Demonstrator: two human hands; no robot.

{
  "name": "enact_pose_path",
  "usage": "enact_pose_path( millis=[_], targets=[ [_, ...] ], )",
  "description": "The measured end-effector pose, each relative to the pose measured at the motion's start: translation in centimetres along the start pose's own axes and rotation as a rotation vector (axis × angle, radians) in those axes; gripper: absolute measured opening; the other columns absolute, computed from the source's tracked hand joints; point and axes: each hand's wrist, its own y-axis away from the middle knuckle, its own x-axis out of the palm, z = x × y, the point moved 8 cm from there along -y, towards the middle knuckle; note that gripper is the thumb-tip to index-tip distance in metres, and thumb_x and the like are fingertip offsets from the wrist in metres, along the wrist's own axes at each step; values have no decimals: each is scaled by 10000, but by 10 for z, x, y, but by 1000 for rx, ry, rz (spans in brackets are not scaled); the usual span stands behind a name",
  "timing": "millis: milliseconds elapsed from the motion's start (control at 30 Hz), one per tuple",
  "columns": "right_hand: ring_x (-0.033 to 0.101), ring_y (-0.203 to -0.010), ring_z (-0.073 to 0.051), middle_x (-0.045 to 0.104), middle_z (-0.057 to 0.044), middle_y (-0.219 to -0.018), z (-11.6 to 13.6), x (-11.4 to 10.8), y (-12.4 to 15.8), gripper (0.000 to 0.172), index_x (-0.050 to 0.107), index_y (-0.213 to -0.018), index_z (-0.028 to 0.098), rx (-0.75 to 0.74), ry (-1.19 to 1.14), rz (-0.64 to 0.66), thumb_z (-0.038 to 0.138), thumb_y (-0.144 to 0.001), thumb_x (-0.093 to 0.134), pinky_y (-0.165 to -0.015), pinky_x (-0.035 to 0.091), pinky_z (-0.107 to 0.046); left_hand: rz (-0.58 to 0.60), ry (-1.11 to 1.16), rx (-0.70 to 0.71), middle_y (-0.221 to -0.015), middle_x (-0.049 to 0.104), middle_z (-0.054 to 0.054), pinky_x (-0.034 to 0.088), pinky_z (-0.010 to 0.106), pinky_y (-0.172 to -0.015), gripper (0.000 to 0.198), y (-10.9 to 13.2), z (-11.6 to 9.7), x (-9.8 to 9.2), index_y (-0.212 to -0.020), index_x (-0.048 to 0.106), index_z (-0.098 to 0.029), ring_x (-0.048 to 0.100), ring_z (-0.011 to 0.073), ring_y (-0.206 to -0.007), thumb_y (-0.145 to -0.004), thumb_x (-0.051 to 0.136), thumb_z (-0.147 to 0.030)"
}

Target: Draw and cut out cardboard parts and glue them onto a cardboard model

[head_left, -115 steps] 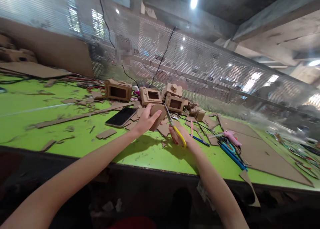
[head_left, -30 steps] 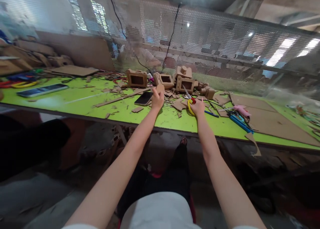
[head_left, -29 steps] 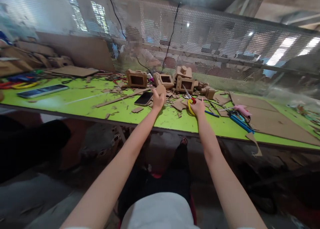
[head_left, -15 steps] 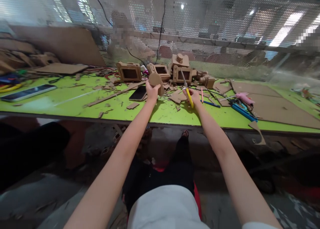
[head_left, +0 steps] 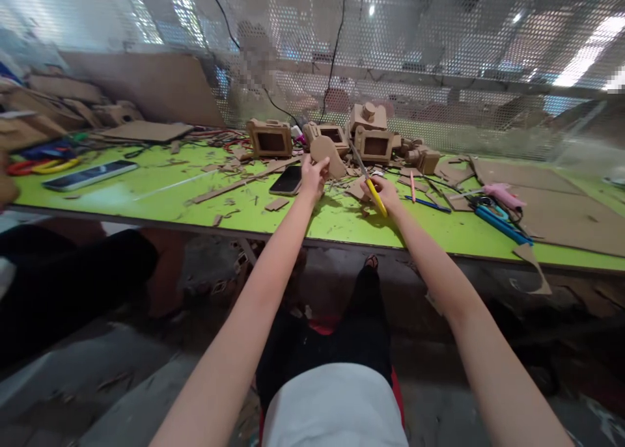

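My left hand is closed on a piece of cardboard with a rounded end, held up above the bench. In my right hand is a pair of scissors with a yellow handle, its metal blades pointing up and away towards the cardboard. The blade tips look close to the cardboard's right side; whether they touch I cannot tell. Behind my hands stand cardboard camera models, one of them raised behind the others. A dark phone lies just left of my left hand.
Cardboard scraps litter the green bench. To the right lie a pink glue gun, a blue cutter, pens and large cardboard sheets. Another phone lies left, near another person's hand. Perforated mesh stands behind.
The view has turned left, so everything sits further right in the picture. The cardboard piece has tilted in my left hand, its flat face now showing more. Both hands keep their hold.
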Motion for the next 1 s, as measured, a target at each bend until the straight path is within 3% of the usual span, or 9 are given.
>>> enact_pose_path(
  millis=[133,300,533,633,733,800,867,933,1000],
  targets=[
    [508,-635,-158,558,-23,-704,0,-2,0,488,597,-778,192,-15,112,-39,676,-729,560,-566,382,-275,24,93,-21,-922,668,-12,530,231,-714,313,2,-1,4,-953,529,-224,634,94,-691,-725,742,-236],
    [458,-605,-152,544,-24,-646,3,-7,1,483,612,-734,180,-33,303,-71,659,-743,550,-556,334,-275,3,160,-29,-967,667,-12,535,230,-694,273,5,-5,3,-980,481,-241,632,92,-690,-797,682,-211],
    [493,-630,-164,595,-41,-693,6,-4,3,465,643,-793,171,-34,370,-35,625,-752,550,-579,344,-278,-13,100,-49,-897,658,-36,500,186,-629,512,5,-6,-1,-1128,467,-277,610,84,-655,-700,638,-54],
    [499,-649,-169,591,-42,-712,7,-3,2,480,631,-799,175,-25,353,-18,643,-737,549,-598,360,-284,-8,48,-16,-894,652,-31,500,181,-630,432,1,-6,0,-1075,472,-249,627,88,-687,-720,684,-123],
    [510,-659,-167,578,-34,-723,14,-2,0,526,598,-796,176,-7,215,123,692,-725,526,-600,378,-280,74,-120,53,-774,618,-33,451,154,-534,266,-1,-12,7,-945,503,-208,598,75,-604,-788,705,-280],
    [498,-646,-155,551,-21,-697,22,-5,2,538,568,-761,177,-14,155,275,712,-724,518,-588,375,-272,129,-196,67,-619,546,-54,373,154,-437,302,-1,-15,11,-863,529,-187,511,59,-467,-757,757,-355],
    [445,-583,-128,487,1,-631,27,-11,10,528,536,-683,177,-2,240,442,703,-727,542,-546,339,-262,154,-212,81,-533,486,-75,322,161,-385,330,2,-17,13,-831,525,-185,420,43,-377,-754,759,-406],
    [440,-548,-119,492,5,-635,24,-21,24,500,567,-730,174,93,307,610,674,-751,552,-521,328,-257,185,-222,90,-501,456,-84,295,163,-361,327,9,-19,15,-844,519,-190,371,35,-333,-778,737,-424],
    [470,-552,-128,523,-5,-677,23,-35,37,497,608,-830,175,176,351,682,664,-757,557,-514,339,-257,203,-230,82,-501,455,-83,302,160,-365,319,20,-22,18,-860,493,-203,375,34,-317,-806,709,-432]
  ],
)
